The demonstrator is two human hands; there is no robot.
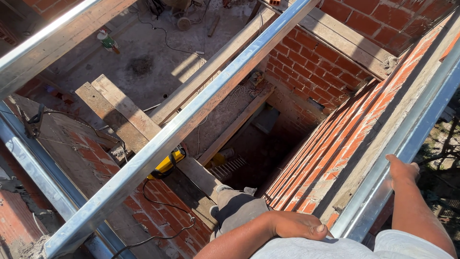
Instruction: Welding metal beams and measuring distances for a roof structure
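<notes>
My right hand (401, 170) grips the top edge of a long galvanised metal rail (412, 139) that runs along the outer side of a brick wall top (345, 139) on the right. My left hand (298, 224) rests low in front of my body, against the near end of that wall, with its thumb pointing right and its fingers tucked under and hidden. Just left of it are my grey trouser leg (239, 208) and my shoes, which stand on a wooden plank (196, 175).
A second metal rail (191, 120) crosses diagonally in front of me, with a third (28, 163) at the left. Far below lie wooden planks (120, 112), a yellow tool (167, 163) with a black cable, brick walls and a concrete floor.
</notes>
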